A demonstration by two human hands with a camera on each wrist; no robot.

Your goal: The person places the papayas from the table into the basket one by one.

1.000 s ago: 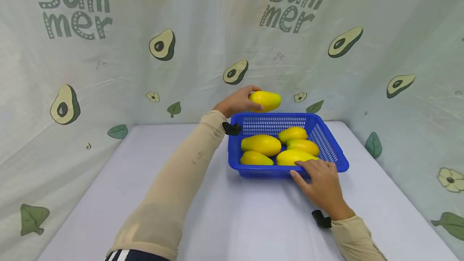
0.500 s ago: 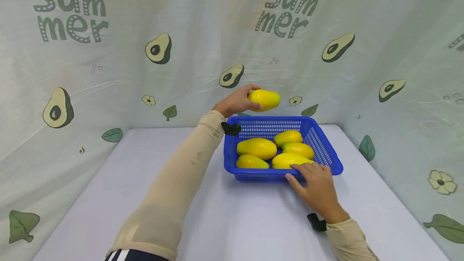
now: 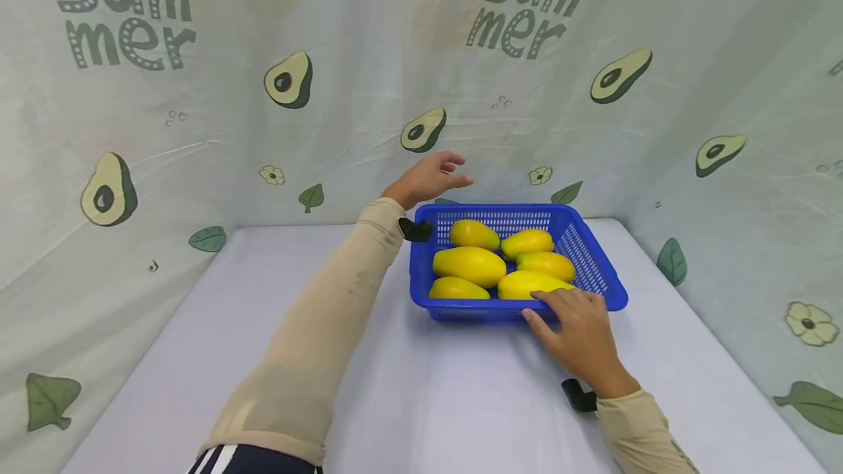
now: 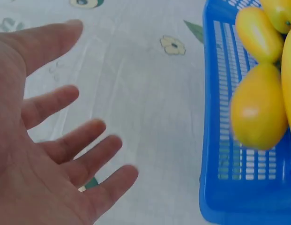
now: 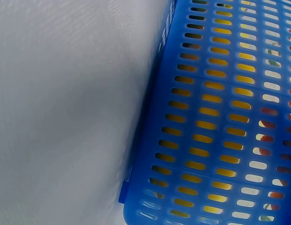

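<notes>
My left hand (image 3: 431, 178) hovers above the back left corner of the blue plastic basket (image 3: 596, 262), fingers spread and holding nothing. In the left wrist view its palm (image 4: 37, 164) faces the basket's side, apart from it. A yellow papaya-like fruit (image 3: 474, 235) lies at the back left inside the basket. Several similar fruits lie around it, among them a large one (image 3: 470, 266) and a front right one (image 3: 533, 284). My right hand (image 3: 582, 335) grips the basket's front rim, thumb outside and fingers over the edge. Through the wall's slots (image 5: 229, 131), yellow fruit and bits of fingers show.
The basket stands toward the back right of a table with a white cloth (image 3: 296, 298). Behind and beside the table hangs a pale curtain (image 3: 356, 57) printed with avocados, leaves and lettering.
My left hand has let go of the papaya-like fruit it held above the basket; that fruit now lies at the back left inside. The right hand has stayed at the front rim.
</notes>
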